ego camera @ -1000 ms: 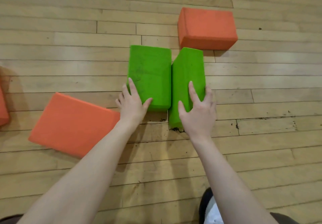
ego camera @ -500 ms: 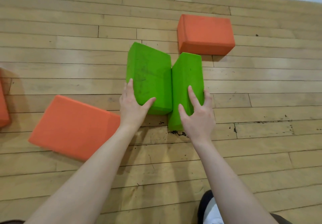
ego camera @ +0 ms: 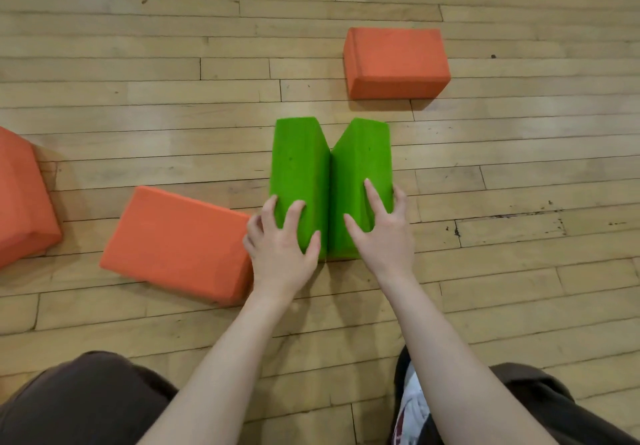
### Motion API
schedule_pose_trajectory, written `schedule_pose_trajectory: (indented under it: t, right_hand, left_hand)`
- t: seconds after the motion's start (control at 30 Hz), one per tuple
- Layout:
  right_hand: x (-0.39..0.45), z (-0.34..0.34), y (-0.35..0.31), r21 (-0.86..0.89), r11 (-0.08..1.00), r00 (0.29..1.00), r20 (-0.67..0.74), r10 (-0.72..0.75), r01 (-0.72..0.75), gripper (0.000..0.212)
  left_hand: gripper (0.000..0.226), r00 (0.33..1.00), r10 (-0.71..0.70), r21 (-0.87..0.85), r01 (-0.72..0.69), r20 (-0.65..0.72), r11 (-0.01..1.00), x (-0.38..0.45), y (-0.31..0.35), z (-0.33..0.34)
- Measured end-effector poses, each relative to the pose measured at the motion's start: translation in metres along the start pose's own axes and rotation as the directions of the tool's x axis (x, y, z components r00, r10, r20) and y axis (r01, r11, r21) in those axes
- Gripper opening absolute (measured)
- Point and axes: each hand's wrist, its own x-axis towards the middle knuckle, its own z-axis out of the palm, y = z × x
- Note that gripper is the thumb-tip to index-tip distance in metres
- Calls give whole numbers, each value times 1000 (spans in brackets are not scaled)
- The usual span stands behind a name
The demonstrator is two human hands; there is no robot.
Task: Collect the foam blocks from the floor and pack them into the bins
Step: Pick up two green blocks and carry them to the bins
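From the orange block (ego camera: 176, 243) lying on the floor (ego camera: 138, 98), the left hand (ego camera: 280, 242) curls over the left green block (ego camera: 299, 171) and the right hand (ego camera: 379, 230) over the right green block (ego camera: 362, 171), both standing pressed together mid-floor, so squeezing inward evenly should lift them as one.

Matt, finely grainy foam green blocks (ego camera: 301, 167) and orange blocks (ego camera: 394, 60) lie on scuffed, semi-gloss wooden floor (ego camera: 519, 185).

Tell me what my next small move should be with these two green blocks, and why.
Probably squeeze them together and lift as a pair: your left hand grips the left green block, your right hand the right green block, and they already touch along their near edges.
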Motion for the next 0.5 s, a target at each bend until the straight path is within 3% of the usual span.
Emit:
schedule_pose_trajectory:
  t: [0.2,0.4,0.5]
  right_hand:
    - [1,3,5,53,997,995,86,49,-54,65]
    - [3,0,-6,16,998,989,133,59,-62,63]
    - [-1,-28,-20,50,995,985,151,78,-87,60]
  left_hand:
    - [72,990,-59,-6,60,126,998,29,8,-6]
    - [71,962,-136,-9,142,236,990,29,14,-12]
    - [65,964,-173,-5,177,203,984,26,25,-50]
